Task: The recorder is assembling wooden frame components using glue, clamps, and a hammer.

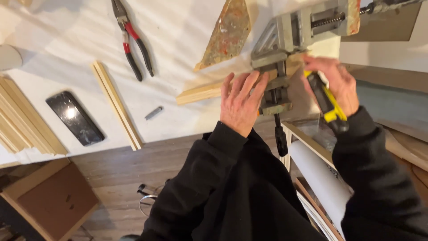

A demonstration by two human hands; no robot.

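Observation:
My left hand [241, 103] lies flat, fingers spread, on a pale wooden moulding strip [200, 92] where it enters a grey metal corner clamp [285, 35] at the table's edge. My right hand [336, 82] grips a yellow and black tool [327, 101] by its handle, held against the right side of the clamp. The tool's tip is hidden behind the hand and clamp. A second piece with a mottled rust-coloured face [228, 32] runs up from the clamp. Black sleeves cover both arms.
On the white table lie red-handled pliers [132, 42], a loose moulding strip [117, 103], a small grey metal bit [154, 112] and a black phone [74, 118]. More strips [22, 122] are stacked at the left. A cardboard box [51, 198] sits on the floor; frames lean at the right.

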